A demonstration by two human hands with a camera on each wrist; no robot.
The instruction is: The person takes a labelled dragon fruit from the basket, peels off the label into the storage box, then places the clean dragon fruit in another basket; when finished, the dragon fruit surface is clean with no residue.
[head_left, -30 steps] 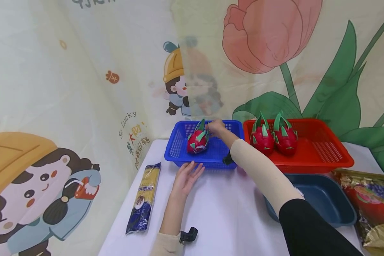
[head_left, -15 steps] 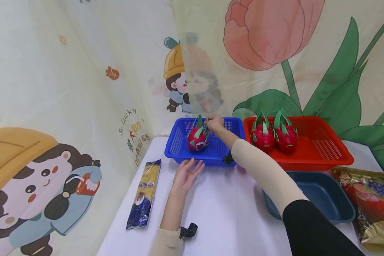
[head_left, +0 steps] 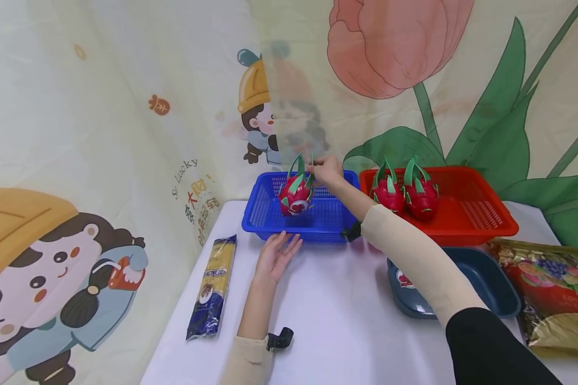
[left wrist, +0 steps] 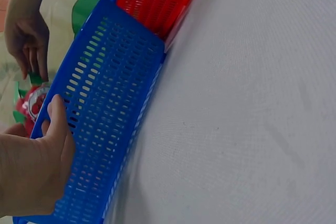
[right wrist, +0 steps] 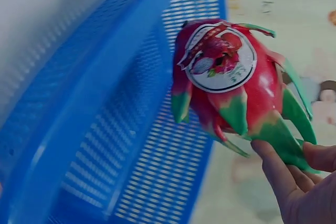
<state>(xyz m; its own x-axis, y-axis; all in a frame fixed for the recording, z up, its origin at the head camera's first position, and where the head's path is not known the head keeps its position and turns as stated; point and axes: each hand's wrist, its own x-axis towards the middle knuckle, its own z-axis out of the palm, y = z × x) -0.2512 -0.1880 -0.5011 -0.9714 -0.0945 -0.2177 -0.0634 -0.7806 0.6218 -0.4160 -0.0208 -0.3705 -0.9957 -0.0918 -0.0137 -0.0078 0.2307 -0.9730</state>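
A red dragon fruit (head_left: 296, 195) with green leaf tips and a round sticker hangs over the blue basket (head_left: 298, 235). My right hand (head_left: 327, 170) pinches one of its green leaves between thumb and fingers, clearly seen in the right wrist view, where the dragon fruit (right wrist: 231, 77) tilts in front of the basket wall. At the basket's front side is my left hand (head_left: 273, 258), its fingers extended up to the rim. In the left wrist view the left hand (left wrist: 39, 166) lies right against the perforated blue wall (left wrist: 105, 108).
To the right, a red basket (head_left: 462, 227) holds two more dragon fruits (head_left: 421, 198). A dark blue tub (head_left: 496, 289) stands before it, partly behind my right sleeve. A red and gold bag (head_left: 554, 289) lies far right, a pasta packet (head_left: 214, 289) left on the white table (head_left: 332, 321).
My right hand has raised the dragon fruit from the bottom of the blue basket by its leaf. The left hand stays at the basket's front, and the head view has shifted slightly.
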